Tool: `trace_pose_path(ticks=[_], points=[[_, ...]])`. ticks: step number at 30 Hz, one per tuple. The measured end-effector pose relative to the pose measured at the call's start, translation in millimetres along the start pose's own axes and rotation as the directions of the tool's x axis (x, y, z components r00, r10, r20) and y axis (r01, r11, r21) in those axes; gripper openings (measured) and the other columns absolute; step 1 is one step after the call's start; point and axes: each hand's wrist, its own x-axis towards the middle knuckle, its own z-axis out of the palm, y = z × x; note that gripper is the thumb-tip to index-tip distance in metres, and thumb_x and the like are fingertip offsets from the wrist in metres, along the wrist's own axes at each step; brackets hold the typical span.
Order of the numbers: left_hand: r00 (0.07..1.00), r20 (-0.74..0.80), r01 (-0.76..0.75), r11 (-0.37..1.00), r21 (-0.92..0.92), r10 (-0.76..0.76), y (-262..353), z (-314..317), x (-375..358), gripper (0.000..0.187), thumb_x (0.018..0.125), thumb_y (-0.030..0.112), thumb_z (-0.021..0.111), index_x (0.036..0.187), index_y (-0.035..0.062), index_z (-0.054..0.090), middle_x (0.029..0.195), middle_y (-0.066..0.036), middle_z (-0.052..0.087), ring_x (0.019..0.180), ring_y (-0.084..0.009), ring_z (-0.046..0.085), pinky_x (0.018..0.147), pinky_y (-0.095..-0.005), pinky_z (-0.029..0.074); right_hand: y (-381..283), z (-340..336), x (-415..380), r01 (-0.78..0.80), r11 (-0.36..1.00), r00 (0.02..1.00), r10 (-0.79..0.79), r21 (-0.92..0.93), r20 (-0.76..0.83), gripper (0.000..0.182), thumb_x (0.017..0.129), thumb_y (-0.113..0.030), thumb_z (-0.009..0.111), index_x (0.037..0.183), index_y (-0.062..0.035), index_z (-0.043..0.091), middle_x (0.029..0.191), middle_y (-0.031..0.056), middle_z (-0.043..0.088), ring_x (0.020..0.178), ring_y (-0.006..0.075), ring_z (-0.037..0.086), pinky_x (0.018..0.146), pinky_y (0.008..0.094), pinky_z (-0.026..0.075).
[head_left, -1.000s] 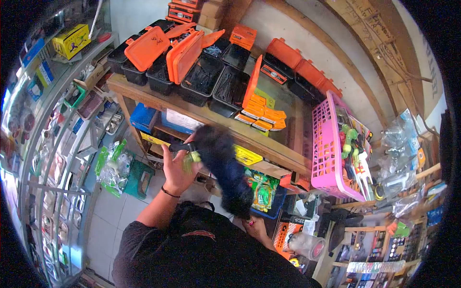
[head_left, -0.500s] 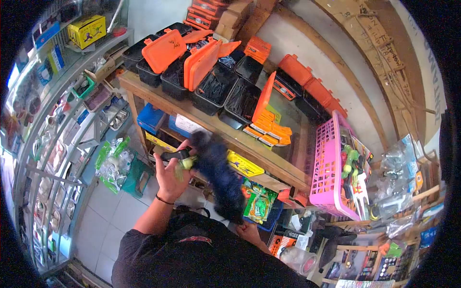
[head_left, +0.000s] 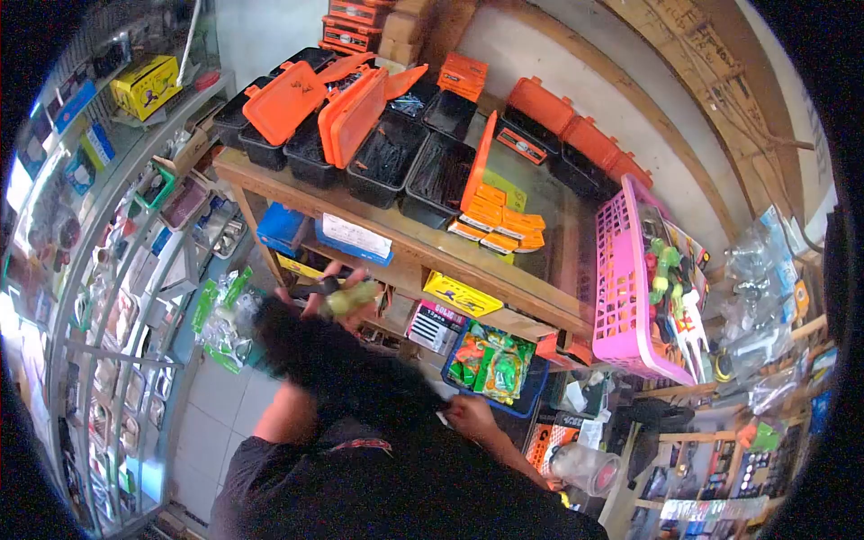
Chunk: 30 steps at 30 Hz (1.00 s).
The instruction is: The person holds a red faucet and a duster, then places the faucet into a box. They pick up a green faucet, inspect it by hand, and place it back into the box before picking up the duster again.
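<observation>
My left hand (head_left: 337,295) is raised in front of the wooden table's lower shelf, its fingers around a yellow-green and black item (head_left: 353,299) that is blurred. A dark cloth (head_left: 346,369) stretches across in front of my torso and covers my left wrist and part of the palm. My right hand (head_left: 470,414) is closed on the cloth's right end, to the left of a blue tray of green and orange packets (head_left: 490,364).
Black bins with orange lids (head_left: 387,162) line the wooden table (head_left: 396,227). At its right end stands a pink basket (head_left: 621,297) of tools. Glass shelving (head_left: 99,360) runs along the left, and plastic-wrapped packets (head_left: 220,315) lie near it.
The dark cloth has swung left and now lies across my left wrist. My right hand has moved slightly up and right, still holding its end. The camera view has shifted a little.
</observation>
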Motion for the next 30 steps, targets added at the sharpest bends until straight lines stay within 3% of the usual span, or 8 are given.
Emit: trace_pose_path(ticks=[4,8,11,17,21,22,23,30], points=[[0.994,-0.016,-0.106,0.994,0.034,0.107,41,-13,-5,0.08,0.074,0.066,0.025,0.124,0.0031,0.029,0.122,-0.02,0.036,0.111,-0.0367,0.037,0.09,-0.0451,0.033,-2,-13,-104,-0.521,0.644,0.682,0.709,0.56,-0.18,0.018,0.076,-0.011,0.049,0.061,-0.0014,0.046,0.059,0.0045,0.053,0.057,0.0147,0.053,0.051,0.0315,0.043],[0.977,-0.036,-0.202,0.97,0.132,0.208,64,-33,-10,0.079,0.075,0.066,0.025,0.123,0.0034,0.031,0.121,-0.02,0.037,0.111,-0.0364,0.037,0.09,-0.0454,0.033,43,34,-170,-0.085,0.804,0.489,0.548,0.588,-0.679,0.02,0.072,-0.015,0.051,0.057,-0.0023,0.045,0.059,0.0064,0.052,0.048,0.0155,0.05,0.044,0.0312,0.041],[0.977,-0.087,-0.18,0.972,0.148,0.195,53,-43,-8,0.078,0.075,0.066,0.025,0.122,0.0045,0.032,0.118,-0.02,0.04,0.11,-0.0362,0.038,0.089,-0.0455,0.033,52,42,-149,-0.418,0.869,0.742,0.495,0.266,-0.453,0.016,0.065,-0.018,0.057,0.061,-0.0036,0.05,0.059,0.0109,0.052,0.048,0.0247,0.051,0.045,0.0335,0.041],[0.995,0.002,0.099,0.995,0.031,-0.099,13,-51,16,0.077,0.075,0.065,0.025,0.121,0.0041,0.033,0.121,-0.022,0.036,0.113,-0.0375,0.033,0.092,-0.048,0.028,-15,23,40,0.227,0.97,0.955,-0.239,-0.088,-0.176,0.013,0.062,-0.016,0.057,0.064,-0.0077,0.048,0.057,0.0124,0.047,0.054,0.0333,0.049,0.049,0.0405,0.041],[0.995,0.044,-0.088,0.996,0.02,0.087,15,-72,29,0.078,0.075,0.066,0.026,0.121,0.0033,0.032,0.121,-0.021,0.037,0.11,-0.0397,0.035,0.092,-0.0493,0.027,3,23,5,-0.066,0.996,0.975,0.052,-0.059,-0.217,0.011,0.066,-0.017,0.057,0.066,-0.0086,0.05,0.06,0.0135,0.051,0.057,0.0339,0.051,0.049,0.0392,0.042],[0.985,0.161,0.126,0.912,-0.389,-0.068,25,-37,20,0.077,0.075,0.065,0.025,0.121,0.0037,0.032,0.123,-0.021,0.036,0.111,-0.0384,0.036,0.094,-0.0482,0.025,16,32,-16,-0.182,0.983,0.946,0.177,0.006,-0.272,0.011,0.066,-0.018,0.057,0.067,-0.0084,0.051,0.061,0.0137,0.052,0.057,0.0341,0.051,0.05,0.0389,0.042],[0.999,0.033,0.037,0.999,0.002,-0.037,25,-41,24,0.077,0.076,0.065,0.024,0.122,0.004,0.031,0.123,-0.02,0.036,0.111,-0.0354,0.037,0.094,-0.0451,0.025,22,35,-30,-0.179,0.984,0.952,0.172,-0.004,-0.255,0.011,0.066,-0.018,0.057,0.067,-0.0084,0.051,0.061,0.0137,0.052,0.057,0.0341,0.051,0.05,0.0389,0.042],[0.993,0.032,0.117,0.992,-0.051,-0.115,6,-54,36,0.083,0.074,0.066,0.027,0.127,0.0021,0.022,0.127,-0.02,0.03,0.113,-0.0348,0.034,0.094,-0.0448,0.027,20,48,-36,-0.279,0.96,0.96,0.279,-0.005,0.008,0.02,0.066,-0.021,0.059,0.066,-0.0031,0.051,0.059,0.015,0.053,0.058,0.0348,0.053,0.053,0.0417,0.042]])
